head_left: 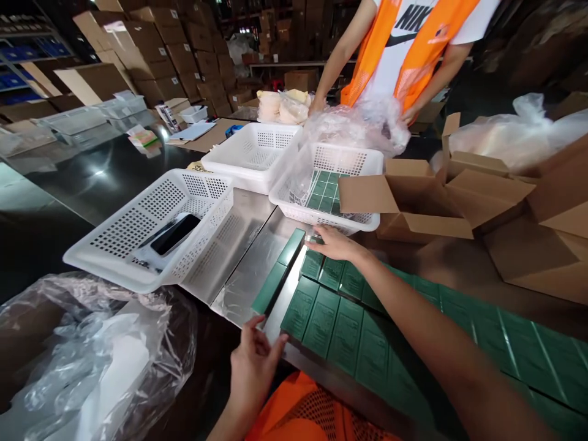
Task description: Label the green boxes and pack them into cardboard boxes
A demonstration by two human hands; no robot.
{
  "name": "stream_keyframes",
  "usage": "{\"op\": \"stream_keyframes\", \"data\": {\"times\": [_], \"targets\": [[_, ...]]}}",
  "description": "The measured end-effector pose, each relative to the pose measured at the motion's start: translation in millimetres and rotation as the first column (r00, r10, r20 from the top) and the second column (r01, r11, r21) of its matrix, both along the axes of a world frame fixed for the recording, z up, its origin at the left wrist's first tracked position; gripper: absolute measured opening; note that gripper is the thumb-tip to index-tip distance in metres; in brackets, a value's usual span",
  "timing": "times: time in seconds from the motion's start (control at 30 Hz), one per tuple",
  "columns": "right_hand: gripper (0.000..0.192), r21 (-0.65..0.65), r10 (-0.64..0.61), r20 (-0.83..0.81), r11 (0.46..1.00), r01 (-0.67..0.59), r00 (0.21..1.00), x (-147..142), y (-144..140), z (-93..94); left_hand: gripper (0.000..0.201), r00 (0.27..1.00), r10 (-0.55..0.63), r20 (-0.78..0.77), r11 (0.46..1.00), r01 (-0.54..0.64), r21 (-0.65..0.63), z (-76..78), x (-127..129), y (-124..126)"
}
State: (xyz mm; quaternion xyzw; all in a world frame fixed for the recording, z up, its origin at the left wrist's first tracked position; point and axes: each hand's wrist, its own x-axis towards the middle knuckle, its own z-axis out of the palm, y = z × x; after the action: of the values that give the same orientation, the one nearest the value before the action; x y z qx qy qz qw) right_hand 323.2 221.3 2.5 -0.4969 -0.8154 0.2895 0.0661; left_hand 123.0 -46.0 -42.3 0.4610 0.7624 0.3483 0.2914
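Note:
My left hand (pixel 255 358) is at the near end of the rows, its thumb and forefinger apart and the other fingers curled, with nothing visible between them. Close to its fingertips is the near end of a narrow green box (pixel 269 286). A second green box (pixel 291 246) stands beyond it, end to end. My right hand (pixel 335 244) reaches over the far row, fingers stretched out, with its fingertips by a small shiny spot at the row's corner; whether they touch a box is unclear. Flat green boxes (pixel 345 331) lie side by side in rows beneath my right forearm.
A white basket (pixel 138 283) on the left holds a phone (pixel 175 234). Another white basket (pixel 250 174) stands behind, and one basket (pixel 331 215) contains green boxes. Open cartons (pixel 436 223) are at right. A plastic-lined bin (pixel 169 331) sits front left. A co-worker (pixel 367 67) handles clear plastic opposite.

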Motion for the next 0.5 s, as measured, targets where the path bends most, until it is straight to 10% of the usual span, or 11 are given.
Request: {"op": "stream_keyframes", "data": {"times": [0.23, 0.5], "targets": [[0.06, -0.002, 0.008, 0.071, 1.0, -0.007, 0.997, 6.6, -5.4, 2.6, 0.048, 0.914, 0.067, 0.401, 0.997, -0.052, -0.049, -3.4, 37.9, 11.2], [0.068, -0.025, 0.004, -0.119, 1.0, -0.007, 0.993, 9.9, -16.4, 0.9, 0.029, 0.988, 0.13, -0.087, 0.981, -0.116, 0.157, -18.4, 26.0, -2.2]]}}
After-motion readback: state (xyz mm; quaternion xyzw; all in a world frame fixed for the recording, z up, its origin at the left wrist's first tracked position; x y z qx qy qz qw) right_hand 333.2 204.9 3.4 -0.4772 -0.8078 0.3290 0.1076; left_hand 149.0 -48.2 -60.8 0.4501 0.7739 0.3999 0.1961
